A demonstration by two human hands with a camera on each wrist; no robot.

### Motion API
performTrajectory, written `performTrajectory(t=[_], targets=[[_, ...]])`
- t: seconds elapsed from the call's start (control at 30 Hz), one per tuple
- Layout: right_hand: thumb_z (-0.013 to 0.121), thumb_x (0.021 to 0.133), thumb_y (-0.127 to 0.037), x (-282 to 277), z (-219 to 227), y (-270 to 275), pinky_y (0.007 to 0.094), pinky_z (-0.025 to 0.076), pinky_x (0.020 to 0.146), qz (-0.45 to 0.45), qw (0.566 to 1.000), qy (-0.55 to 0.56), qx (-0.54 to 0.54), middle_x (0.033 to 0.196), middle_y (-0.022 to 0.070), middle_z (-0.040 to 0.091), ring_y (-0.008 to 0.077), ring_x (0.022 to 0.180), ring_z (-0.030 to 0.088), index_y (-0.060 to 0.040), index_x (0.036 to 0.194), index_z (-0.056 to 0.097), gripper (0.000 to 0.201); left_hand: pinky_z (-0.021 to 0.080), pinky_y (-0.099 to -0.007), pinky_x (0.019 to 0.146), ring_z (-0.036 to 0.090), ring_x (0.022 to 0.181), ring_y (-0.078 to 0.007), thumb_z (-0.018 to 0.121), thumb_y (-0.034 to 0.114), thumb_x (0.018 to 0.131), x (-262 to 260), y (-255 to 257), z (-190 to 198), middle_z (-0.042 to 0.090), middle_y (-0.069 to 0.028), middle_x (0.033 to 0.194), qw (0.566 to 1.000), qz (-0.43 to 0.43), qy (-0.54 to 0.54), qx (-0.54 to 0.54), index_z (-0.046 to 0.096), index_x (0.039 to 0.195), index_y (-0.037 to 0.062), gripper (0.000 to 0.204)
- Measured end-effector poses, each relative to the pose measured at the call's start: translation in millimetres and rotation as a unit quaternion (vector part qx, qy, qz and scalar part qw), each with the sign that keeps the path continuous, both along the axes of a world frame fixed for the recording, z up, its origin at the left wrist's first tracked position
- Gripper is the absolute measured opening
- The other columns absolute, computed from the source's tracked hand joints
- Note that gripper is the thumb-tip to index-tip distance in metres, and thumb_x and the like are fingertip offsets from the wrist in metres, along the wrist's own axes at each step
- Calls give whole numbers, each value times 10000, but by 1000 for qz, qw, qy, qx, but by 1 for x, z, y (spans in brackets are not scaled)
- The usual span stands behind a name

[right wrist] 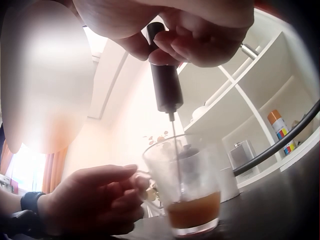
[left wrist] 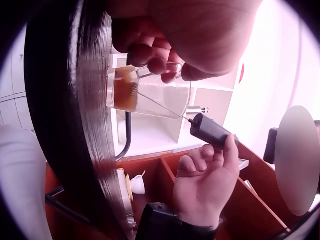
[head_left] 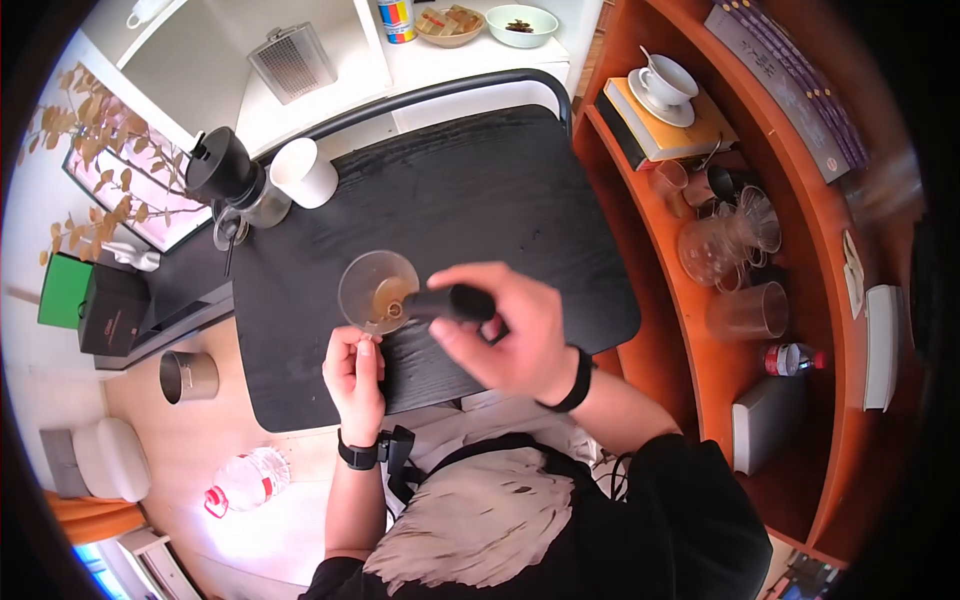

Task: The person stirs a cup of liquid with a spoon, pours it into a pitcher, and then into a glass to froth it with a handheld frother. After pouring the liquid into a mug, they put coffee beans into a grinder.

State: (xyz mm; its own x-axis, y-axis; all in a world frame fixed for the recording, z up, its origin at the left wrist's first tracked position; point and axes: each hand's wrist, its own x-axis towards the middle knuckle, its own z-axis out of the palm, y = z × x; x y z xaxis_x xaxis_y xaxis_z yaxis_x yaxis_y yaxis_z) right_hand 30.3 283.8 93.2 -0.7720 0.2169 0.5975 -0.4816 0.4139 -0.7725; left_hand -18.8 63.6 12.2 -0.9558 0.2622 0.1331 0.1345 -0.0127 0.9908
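A clear glass mug (head_left: 358, 283) with brown liquid in its bottom stands upright at the centre of the head view, its handle pinched between the thumb and fingers of the left hand (head_left: 355, 385), just below it in the frame. The right hand (head_left: 525, 330), right of centre, grips the black handle of a whisk (head_left: 455, 303), whose thin metal shaft reaches down inside the glass to the liquid. Beneath lies a black wood-grained table (head_left: 480, 190); at its upper left stand a white cup (head_left: 305, 175) and a black-topped grinder (head_left: 218, 165). White shelving at the top holds a metal flask (head_left: 292, 65). At the right, a reddish-brown bookcase (head_left: 720, 375) carries a teacup (head_left: 668, 80) on books and glassware; at lower left, a plastic bottle (head_left: 250, 478) lies on the floor.
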Motion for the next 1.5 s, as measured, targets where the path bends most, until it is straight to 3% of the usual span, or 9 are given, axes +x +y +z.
performTrajectory(t=[0.07,0.1,0.13,0.3,0.53,0.73,0.87,1.07,1.5], targets=[[787,867,-153,-10,-1,16,200,388,521,-8,999,-45,-19,792,-28,651,12,565,484,-50,1120,701,287,335,-199,537,427,595,-20,536,122,1068,-1,1,-1,534,42,709,1000,-4,1,7,585,1001,43,115],[799,881,-178,-22,-6,27,204,396,485,10,998,-56,-36,670,-1,639,26,546,561,-11,1056,662,278,343,-198,541,434,599,-20,542,116,1066,-1,0,-1,538,43,711,1000,-14,5,13,587,996,40,113],[786,899,-178,-33,-7,33,200,379,490,36,997,-42,-59,626,-31,586,4,542,506,-5,1025,655,251,343,-198,541,434,599,-20,542,116,1066,-1,0,-1,538,43,711,1000,-3,5,13,587,996,40,113],[764,927,-162,-83,-3,43,197,361,518,162,977,-109,-81,628,-59,535,-8,563,429,1,990,645,212,365,-194,554,452,613,-19,561,103,1058,0,1,0,559,44,732,1000,-6,-4,20,597,986,29,109],[735,964,-137,-93,11,31,168,355,587,193,951,-98,-219,791,-94,560,-33,678,432,-21,1032,624,174,361,-196,565,452,614,-17,567,116,1054,-2,2,4,581,40,720,1000,-3,-11,8,635,980,20,139],[734,959,-107,-90,-21,39,169,338,578,166,959,-88,-210,790,-91,550,-35,670,423,-19,1100,644,189,371,-222,557,474,587,-30,572,133,1043,-4,1,6,548,42,647,999,-26,-36,-26,655,902,28,195],[783,883,-124,-80,-13,34,193,361,527,150,989,-11,1,769,-40,631,8,566,440,-28,1119,700,268,378,-250,542,469,582,-37,587,138,1035,-27,7,30,536,36,641,997,-19,-23,-78,627,868,32,202],[760,874,-104,-72,-12,35,193,384,514,131,990,55,2,769,-18,644,23,561,468,-37,1079,677,230,371,-261,535,456,572,-47,596,109,1015,-38,8,12,513,16,624,998,11,28,-58,584,810,12,227],[735,908,-104,-68,-9,24,184,387,529,125,992,5,-7,777,-31,617,3,596,478,-31,1070,651,196,352,-283,561,419,605,-81,632,89,977,-41,0,1,488,3,643,997,-2,61,-40,582,810,6,193]])
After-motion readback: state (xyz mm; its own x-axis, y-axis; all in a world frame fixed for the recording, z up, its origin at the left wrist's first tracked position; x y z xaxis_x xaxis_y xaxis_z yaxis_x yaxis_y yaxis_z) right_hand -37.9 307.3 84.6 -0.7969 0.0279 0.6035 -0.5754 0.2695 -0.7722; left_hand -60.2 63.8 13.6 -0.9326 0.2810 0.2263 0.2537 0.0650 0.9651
